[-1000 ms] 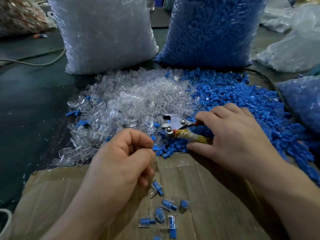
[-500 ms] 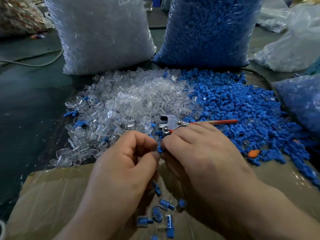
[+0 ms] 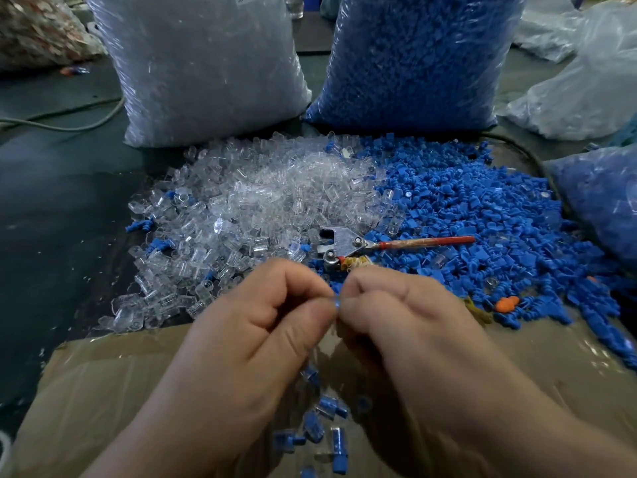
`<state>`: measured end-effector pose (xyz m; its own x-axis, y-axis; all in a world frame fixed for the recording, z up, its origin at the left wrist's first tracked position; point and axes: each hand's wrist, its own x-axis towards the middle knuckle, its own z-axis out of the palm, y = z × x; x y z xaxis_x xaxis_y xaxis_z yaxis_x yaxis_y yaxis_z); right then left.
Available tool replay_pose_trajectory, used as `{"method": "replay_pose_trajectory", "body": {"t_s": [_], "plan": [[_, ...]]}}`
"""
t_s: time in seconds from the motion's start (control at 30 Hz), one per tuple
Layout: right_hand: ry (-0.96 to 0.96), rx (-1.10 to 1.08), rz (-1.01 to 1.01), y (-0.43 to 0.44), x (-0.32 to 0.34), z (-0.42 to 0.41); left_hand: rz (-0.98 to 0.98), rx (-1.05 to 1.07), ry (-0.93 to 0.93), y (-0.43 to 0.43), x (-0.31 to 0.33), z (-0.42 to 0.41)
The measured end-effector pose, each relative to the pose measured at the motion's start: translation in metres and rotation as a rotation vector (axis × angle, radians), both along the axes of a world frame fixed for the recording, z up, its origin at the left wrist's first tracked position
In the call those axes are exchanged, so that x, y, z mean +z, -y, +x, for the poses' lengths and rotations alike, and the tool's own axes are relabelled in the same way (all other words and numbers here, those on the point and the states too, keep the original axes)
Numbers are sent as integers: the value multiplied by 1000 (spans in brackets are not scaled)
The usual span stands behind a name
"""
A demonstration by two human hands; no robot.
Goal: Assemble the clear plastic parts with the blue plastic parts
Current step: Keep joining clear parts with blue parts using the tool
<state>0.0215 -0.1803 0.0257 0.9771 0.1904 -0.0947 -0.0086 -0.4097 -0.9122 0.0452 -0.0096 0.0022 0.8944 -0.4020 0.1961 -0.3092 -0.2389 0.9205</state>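
- The left hand (image 3: 248, 332) and the right hand (image 3: 406, 332) are held close together above the cardboard sheet (image 3: 103, 391). All fingers are curled in, and the thumb and forefinger of each hand are closed on one small piece (image 3: 336, 302) between them.
- Of this piece only a blue tip with a pale, glossy edge is seen. Its long axis cannot be told, because the rest is covered by the fingertips.
- Behind the hands the clear parts (image 3: 262, 201) are heaped: short, transparent, shiny sleeves with rounded ends, lying in all directions.
- To the right, touching this heap, the blue parts (image 3: 482, 219) are spread: matt, ribbed plugs with flat heads.
- Where both heaps meet, a metal pliers tool (image 3: 339, 241) is laid, with its thin red handle pointing to the right.
- Under the hands some finished pieces (image 3: 324, 432) are lying on the cardboard, blue inside clear, turned in different directions.
- At the back two full, crinkled plastic bags are standing: the bag of clear parts (image 3: 203, 63) and the bag of blue parts (image 3: 413, 56).
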Motion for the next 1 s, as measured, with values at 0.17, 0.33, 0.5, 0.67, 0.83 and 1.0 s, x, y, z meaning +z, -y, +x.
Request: {"method": "replay_pose_trajectory", "body": {"t_s": [0.17,0.33,0.5,0.67,0.83,1.0], "plan": [[-274,19,-23,14,10,4,182,39,196,-8,9,-2],[236,-65,-941,22,-6,2,588,200,223,-19,8,9],[321,-64,-998,15,-19,7,744,33,224,-10,3,2],[432,-40,-997,7,-27,16,758,-112,242,-2,8,-4],[496,26,-996,0,-29,23,670,97,198,-10,7,1],[440,15,-965,-2,-28,23,958,376,265,-13,1,14]]}}
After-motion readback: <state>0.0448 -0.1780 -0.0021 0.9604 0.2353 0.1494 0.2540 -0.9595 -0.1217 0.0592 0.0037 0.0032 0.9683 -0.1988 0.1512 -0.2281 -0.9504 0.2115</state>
